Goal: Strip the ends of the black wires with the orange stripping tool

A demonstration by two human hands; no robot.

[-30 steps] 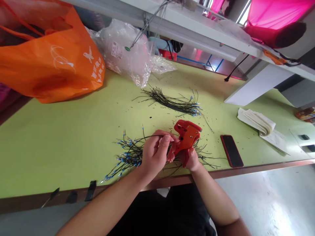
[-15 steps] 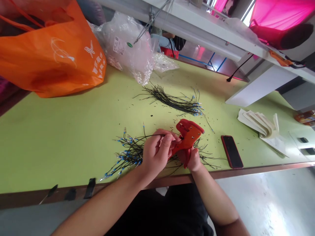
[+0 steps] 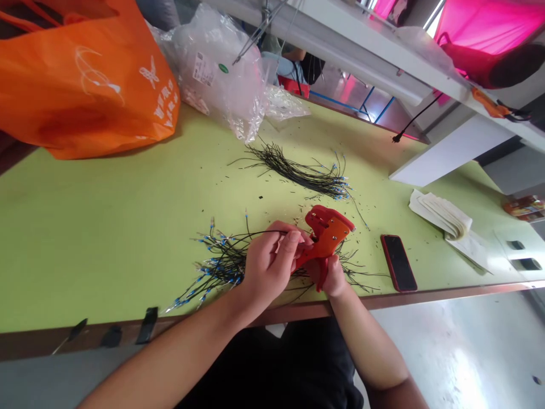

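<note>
My right hand (image 3: 331,277) is wrapped round the handles of a red and orange wire stripper (image 3: 330,230), its head tilted up and to the left. Between the thumb and fingers of my left hand (image 3: 272,255) is a thin black wire (image 3: 259,232), its end at the tool's jaws; the exact tip is hidden by my fingers. Under both hands lies a bundle of black wires with blue terminals (image 3: 223,267), partly covered by my left hand and the tool. A second bundle of black wires (image 3: 298,173) rests farther back, its blue ends pointing right.
A phone (image 3: 399,263) and folded paper (image 3: 443,216) lie to the right. An orange bag (image 3: 97,85) and a clear plastic bag (image 3: 225,74) stand at the back left. Small black scraps dot the green table (image 3: 106,227). Behind it, a person (image 3: 293,62) is partly visible.
My view has shifted slightly. Both hands keep their hold on the wire and the wire stripper, with hardly any visible movement.
</note>
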